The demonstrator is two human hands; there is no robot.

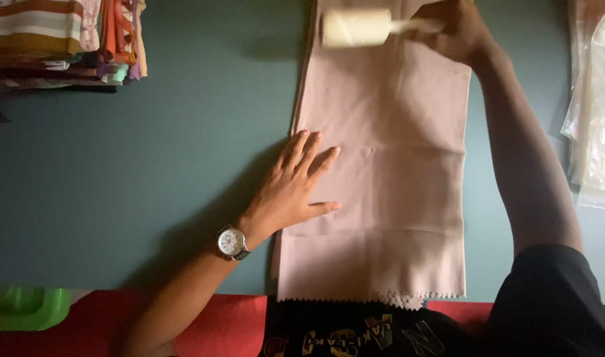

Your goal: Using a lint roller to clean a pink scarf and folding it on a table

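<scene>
Your left hand (296, 185) is lying flat with the fingers spread, pressed onto the left edge of the folded pink cloth (388, 192), about halfway along its length. Your right hand (456, 30) is at the far end of the cloth, fingers curled around the handle of a lint roller (356, 28) whose pale drum sits on the cloth's far left part. The roller is blurred, so I can't tell exactly how the fingers wrap it.

The cloth runs down the middle of the green table (137, 158), near end with its zigzag-cut edge hanging just over the table's front edge, right against your dark shirt.

Handling-wise, it looks thin, light and floppy, folded into a few layers, with soft creases across it. My guess is stuff like that slides and bunches easily on a smooth table, so a flat palm pinning it works better than pinching. If you do lift it, go for the folded left edge or the corners, where the layers stay together.

Left of the cloth, at the table's far corner, there's a stack of striped and coloured fabrics (57, 39); to its right, some clear plastic bags (597, 106).
</scene>
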